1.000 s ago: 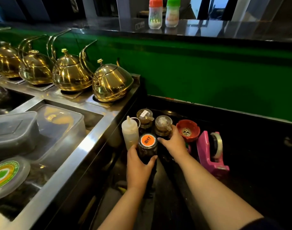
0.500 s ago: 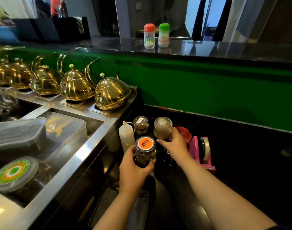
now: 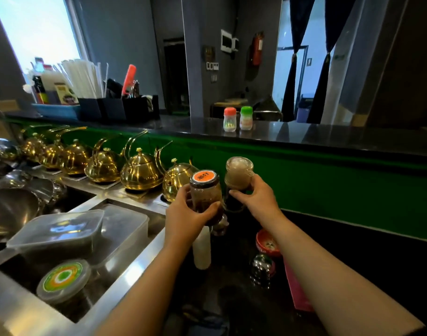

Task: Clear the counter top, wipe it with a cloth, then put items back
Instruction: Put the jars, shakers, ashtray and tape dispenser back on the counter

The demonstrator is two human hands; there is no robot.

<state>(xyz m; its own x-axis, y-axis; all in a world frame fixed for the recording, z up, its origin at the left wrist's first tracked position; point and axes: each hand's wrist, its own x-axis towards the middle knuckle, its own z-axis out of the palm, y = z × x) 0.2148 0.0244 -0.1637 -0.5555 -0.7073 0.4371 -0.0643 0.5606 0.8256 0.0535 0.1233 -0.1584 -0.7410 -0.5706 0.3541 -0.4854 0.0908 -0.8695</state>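
Both jars have come up off the dark counter [image 3: 353, 251]: the left hand [image 3: 187, 219] wraps the orange-lidded jar [image 3: 205, 192], the right hand [image 3: 258, 197] grips the clear-lidded jar [image 3: 238, 174], raised before the green wall [image 3: 329, 180].

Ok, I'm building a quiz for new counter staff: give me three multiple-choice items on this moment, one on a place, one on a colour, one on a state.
1. Where do the two small capped bottles stand?
A. on the raised dark ledge
B. in the steel well
C. on the floor

2. What colour is the lid of the jar in the left hand?
A. blue
B. orange
C. white

3. What state is the right hand in?
A. empty and open
B. flat on the counter
C. closed around a jar held in the air

Answers: 1 A, the capped bottles sit on the ledge. 2 B, the left hand grips the jar with an orange top. 3 C, the right hand holds the pale-lidded jar above the counter.
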